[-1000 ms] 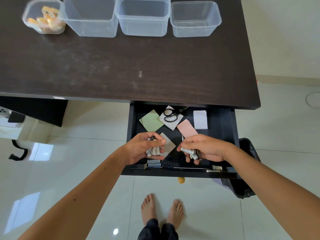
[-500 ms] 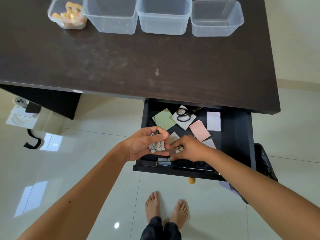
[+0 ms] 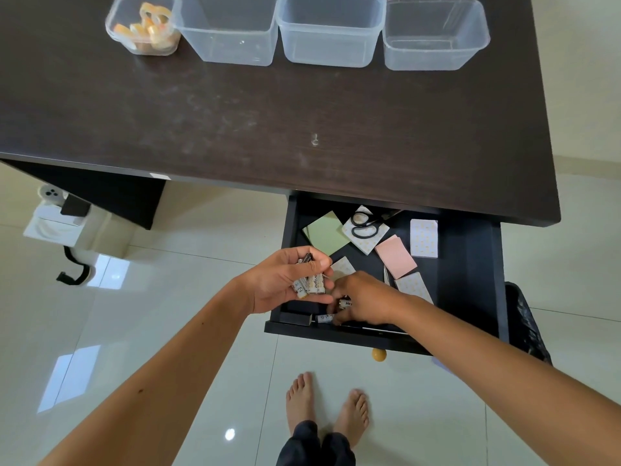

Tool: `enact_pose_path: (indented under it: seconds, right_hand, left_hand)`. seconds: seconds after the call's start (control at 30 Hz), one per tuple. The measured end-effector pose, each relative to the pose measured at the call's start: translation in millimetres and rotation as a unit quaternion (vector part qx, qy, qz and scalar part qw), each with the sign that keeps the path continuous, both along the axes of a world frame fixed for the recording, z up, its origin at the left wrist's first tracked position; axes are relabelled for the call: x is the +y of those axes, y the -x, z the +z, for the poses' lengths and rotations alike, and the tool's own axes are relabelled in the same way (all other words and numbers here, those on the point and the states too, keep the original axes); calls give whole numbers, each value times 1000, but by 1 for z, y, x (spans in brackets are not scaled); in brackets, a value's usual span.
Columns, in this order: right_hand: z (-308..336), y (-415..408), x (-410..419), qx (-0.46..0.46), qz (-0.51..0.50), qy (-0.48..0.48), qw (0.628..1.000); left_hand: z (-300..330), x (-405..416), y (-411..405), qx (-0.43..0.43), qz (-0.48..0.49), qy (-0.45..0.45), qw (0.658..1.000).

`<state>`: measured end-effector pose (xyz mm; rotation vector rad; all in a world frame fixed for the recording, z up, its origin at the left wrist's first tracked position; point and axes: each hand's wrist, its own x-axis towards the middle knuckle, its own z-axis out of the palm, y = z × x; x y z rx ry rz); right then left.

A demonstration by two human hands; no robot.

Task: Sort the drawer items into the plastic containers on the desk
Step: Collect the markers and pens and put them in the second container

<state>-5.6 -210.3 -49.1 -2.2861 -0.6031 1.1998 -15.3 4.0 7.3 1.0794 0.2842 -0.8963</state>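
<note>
The left hand (image 3: 285, 280) hovered over the front-left corner of the open drawer (image 3: 470, 264), its fingers (image 3: 322, 264) curled around a bundle of batteries (image 3: 311, 282) held upright in the palm. Half a second before, the right hand (image 3: 361, 301) had been up against that bundle; now it had dropped just below and to the right of the left fingers, to the drawer's front edge. Its fingers were pinched narrow on one battery (image 3: 346, 303), and another loose battery (image 3: 325, 318) lay on the drawer floor touching or just beside its fingertips. Whether that second one was also gripped I could not tell.

That shift suggested the gathering of batteries was nearly done: the last strays were being collected, and the bundle had not yet gone to the desk (image 3: 235, 129).

Beyond both hands, deeper in the drawer, lay a green pad (image 3: 324, 233), scissors (image 3: 364, 225) resting on a patterned pad, a pink pad (image 3: 396, 257) and more patterned pads. Far beyond the fingers, on the desk's back edge, stood a small container (image 3: 114, 31) already holding tape rolls (image 3: 151, 25), and beside it three empty containers (image 3: 329, 55) in a row. One of these likely awaited the batteries; the pads and scissors remained unsorted.
</note>
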Motion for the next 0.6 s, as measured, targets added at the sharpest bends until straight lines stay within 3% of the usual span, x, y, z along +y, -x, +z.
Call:
enact_pose_path:
  seconds: [0.13, 0.37, 0.6]
  right_hand:
    - [2, 0, 1, 10, 10, 13, 1000]
    - [10, -7, 12, 39, 135, 83, 987]
    - [21, -9, 0, 57, 97, 67, 991]
  left_hand:
    - [2, -1, -1, 2, 1, 0, 1000]
    - [3, -3, -1, 9, 4, -3, 1000]
    - [2, -1, 1, 7, 7, -9, 1000]
